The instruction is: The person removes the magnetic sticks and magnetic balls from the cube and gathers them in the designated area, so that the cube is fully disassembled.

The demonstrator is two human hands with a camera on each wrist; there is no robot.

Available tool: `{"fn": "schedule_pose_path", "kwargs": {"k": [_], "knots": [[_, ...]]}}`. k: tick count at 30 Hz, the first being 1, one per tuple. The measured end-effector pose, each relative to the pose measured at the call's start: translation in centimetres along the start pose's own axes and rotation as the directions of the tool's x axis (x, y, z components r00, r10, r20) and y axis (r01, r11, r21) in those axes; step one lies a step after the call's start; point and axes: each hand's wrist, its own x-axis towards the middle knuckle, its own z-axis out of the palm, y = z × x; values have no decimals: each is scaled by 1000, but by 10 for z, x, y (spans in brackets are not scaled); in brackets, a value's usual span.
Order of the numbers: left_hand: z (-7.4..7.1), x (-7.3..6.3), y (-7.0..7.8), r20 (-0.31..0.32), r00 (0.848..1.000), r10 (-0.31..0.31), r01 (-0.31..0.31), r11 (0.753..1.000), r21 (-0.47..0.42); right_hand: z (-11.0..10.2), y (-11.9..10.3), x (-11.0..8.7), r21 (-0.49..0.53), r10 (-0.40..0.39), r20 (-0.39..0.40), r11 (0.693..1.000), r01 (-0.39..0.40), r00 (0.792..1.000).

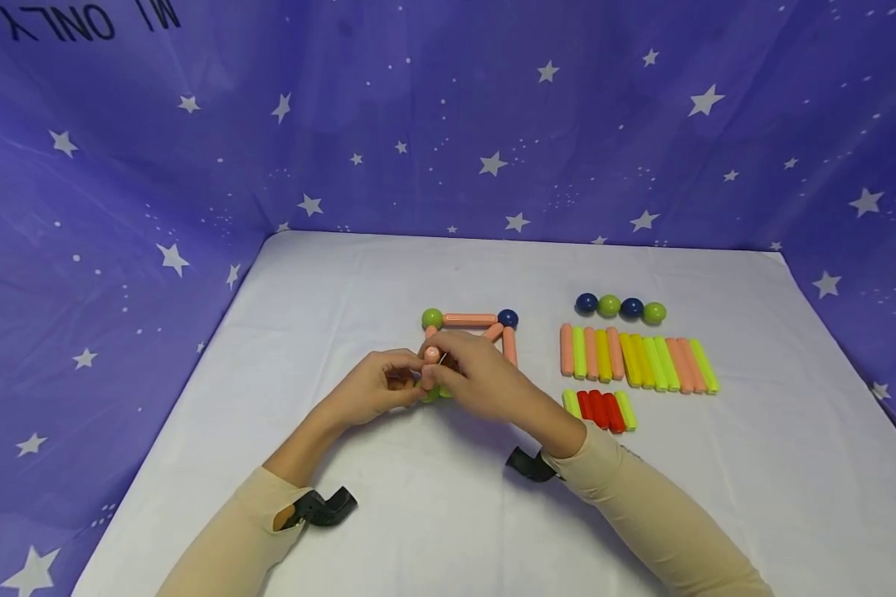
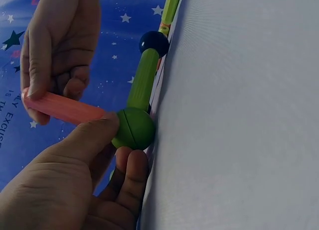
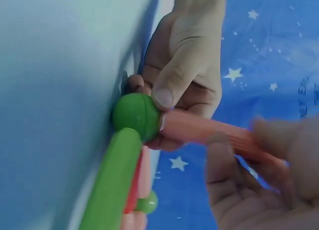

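Observation:
A pink stick (image 2: 65, 108) stands up from a green ball (image 2: 133, 129) at the near left corner of a flat stick-and-ball frame. My right hand (image 1: 485, 377) pinches the stick's upper part between thumb and fingers. With thumb and fingertips my left hand (image 1: 366, 388) holds the green ball where the stick meets it. A light green stick (image 2: 143, 80) runs from that ball to a dark blue ball (image 2: 153, 43). Another green ball (image 1: 432, 318), a pink stick (image 1: 470, 320) and a blue ball (image 1: 508, 318) form the frame's far side. My right hand hides part of the frame.
Right of the frame lie a row of blue and green balls (image 1: 609, 306), a row of pink, yellow and green sticks (image 1: 630, 361), and shorter red sticks (image 1: 601, 410) between light green ones. A starry purple cloth (image 1: 418, 108) rises behind the white table (image 1: 328, 282).

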Motion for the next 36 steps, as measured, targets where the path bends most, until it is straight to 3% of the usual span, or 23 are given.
{"fn": "schedule_pose_path", "kwargs": {"k": [5,9,14,19,22,26,30,33,35,36], "knots": [[0,1,4,3,999,-38,38,999,23,-20,3,-6,228,163,-111,964,-134,980],[0,1,5,2,998,-55,55,997,47,-42,8,-18,285,244,-185,940,-186,952],[-1,0,3,-1,997,-74,74,997,39,-68,30,-40,190,338,-325,938,-289,884],[-2,0,1,3,997,-78,78,996,32,-95,60,-71,128,445,-402,893,-432,800],[-2,0,0,5,997,-76,76,997,31,-111,75,-92,48,460,-464,866,-497,757],[-2,0,-1,6,997,-72,71,997,21,-135,92,-122,-63,494,-561,775,-629,664],[-2,0,0,4,997,-72,72,997,26,-161,114,-151,-96,555,-633,636,-766,540],[-2,0,1,1,997,-78,78,996,34,-180,131,-172,-79,620,-645,528,-846,447],[-1,0,2,-1,997,-82,82,996,34,-189,140,-186,-70,658,-638,466,-882,399],[-1,1,2,0,997,-83,83,996,32,-192,144,-193,-74,673,-632,443,-894,385]]}}
